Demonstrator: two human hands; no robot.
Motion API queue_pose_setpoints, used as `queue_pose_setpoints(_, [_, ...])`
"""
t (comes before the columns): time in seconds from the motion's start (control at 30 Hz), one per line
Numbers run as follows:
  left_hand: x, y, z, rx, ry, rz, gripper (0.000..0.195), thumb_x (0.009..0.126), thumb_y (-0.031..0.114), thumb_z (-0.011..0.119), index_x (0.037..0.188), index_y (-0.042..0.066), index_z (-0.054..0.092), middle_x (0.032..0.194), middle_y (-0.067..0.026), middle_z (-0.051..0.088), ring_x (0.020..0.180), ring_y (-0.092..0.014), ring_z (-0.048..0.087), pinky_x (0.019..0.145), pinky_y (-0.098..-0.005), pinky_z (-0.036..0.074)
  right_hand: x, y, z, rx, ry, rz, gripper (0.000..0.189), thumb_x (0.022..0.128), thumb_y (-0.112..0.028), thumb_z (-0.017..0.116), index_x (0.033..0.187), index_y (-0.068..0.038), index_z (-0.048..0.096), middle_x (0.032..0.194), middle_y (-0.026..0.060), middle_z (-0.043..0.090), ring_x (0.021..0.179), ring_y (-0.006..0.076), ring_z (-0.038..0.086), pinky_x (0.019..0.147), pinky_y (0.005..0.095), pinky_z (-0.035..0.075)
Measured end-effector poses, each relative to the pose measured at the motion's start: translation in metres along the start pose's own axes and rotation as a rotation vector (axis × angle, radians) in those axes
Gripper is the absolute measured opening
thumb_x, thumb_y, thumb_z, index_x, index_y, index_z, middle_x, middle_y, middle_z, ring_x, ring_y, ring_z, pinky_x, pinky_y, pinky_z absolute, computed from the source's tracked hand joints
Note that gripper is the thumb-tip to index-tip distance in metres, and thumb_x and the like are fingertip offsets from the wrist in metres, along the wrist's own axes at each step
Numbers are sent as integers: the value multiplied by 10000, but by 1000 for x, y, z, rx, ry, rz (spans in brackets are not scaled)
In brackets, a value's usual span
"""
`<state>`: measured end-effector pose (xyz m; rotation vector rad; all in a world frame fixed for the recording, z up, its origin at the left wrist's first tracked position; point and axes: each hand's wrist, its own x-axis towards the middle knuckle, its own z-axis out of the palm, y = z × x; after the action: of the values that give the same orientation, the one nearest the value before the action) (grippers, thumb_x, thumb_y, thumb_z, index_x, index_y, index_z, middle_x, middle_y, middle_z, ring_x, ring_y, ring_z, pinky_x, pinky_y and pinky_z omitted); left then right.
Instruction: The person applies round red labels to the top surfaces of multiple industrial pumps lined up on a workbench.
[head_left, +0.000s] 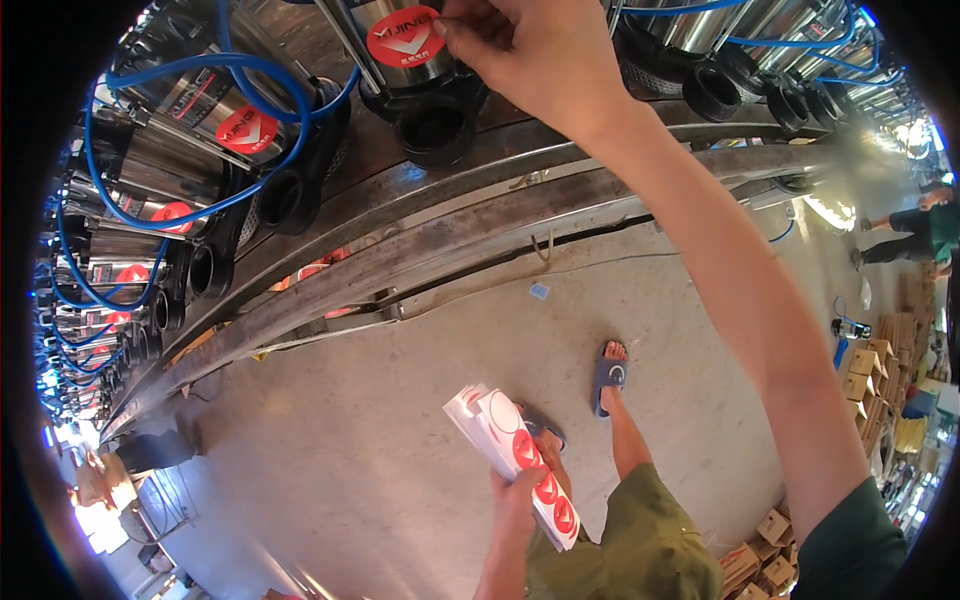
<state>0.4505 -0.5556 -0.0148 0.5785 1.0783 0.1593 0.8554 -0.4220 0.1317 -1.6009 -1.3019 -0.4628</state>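
At the top, my right hand reaches to a steel pump with a black base and a round black outlet. Its thumb touches the right edge of a round red sticker that lies against the pump's body. The other fingers are curled and partly out of frame, so whether they pinch the sticker is hidden. Low in front of me, my left hand grips a stack of white sticker sheets. Several red stickers show on the top sheet, with a bare outlined circle at its upper end.
More steel pumps with blue cables line the bench along its metal edge rail. Others stand to the right. Cardboard boxes are stacked at right. A person is at far right. A blue scrap lies on the floor.
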Motion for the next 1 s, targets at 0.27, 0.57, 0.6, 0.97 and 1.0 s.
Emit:
queue_pose_setpoints(0.27, [-29,64,34,-207,-136,23,397,772,41,583,1156,-59,611,1037,-190,676,923,-300,682,802,-401,571,-4,6,9,-165,-22,143,415,805,-249,862,1027,-43,578,895,117,724,760,266,727,673,353,586])
queue_pose_setpoints(0.57, [-55,130,86,-285,-233,335,595,878,90,607,1414,-107,441,1367,-306,576,1205,-489,626,1022,-627,547,-13,-56,1,-262,-82,390,542,780,-337,864,1082,-22,544,913,122,677,850,322,710,692,431,569])
queue_pose_setpoints(0.6, [-57,137,88,-293,-225,362,594,875,76,609,1417,-102,441,1370,-304,577,1219,-484,619,1024,-622,548,-31,-77,-12,-83,-81,393,488,789,-310,857,1064,-29,567,901,109,671,830,305,695,683,424,554])
queue_pose_setpoints(0.97, [-67,131,156,19,-93,623,540,823,-64,704,1341,-59,548,1215,-185,691,1054,-280,704,914,-410,592,-98,-159,-149,292,-237,581,230,806,-76,824,1021,-24,761,997,96,733,903,274,704,715,364,549])
queue_pose_setpoints(1.0, [-65,127,163,40,-76,646,506,827,-67,722,1313,-46,581,1187,-156,699,1024,-232,699,882,-372,585,-99,-154,-155,274,-263,609,216,810,-85,828,1011,-35,767,1003,90,740,901,260,707,679,346,548])
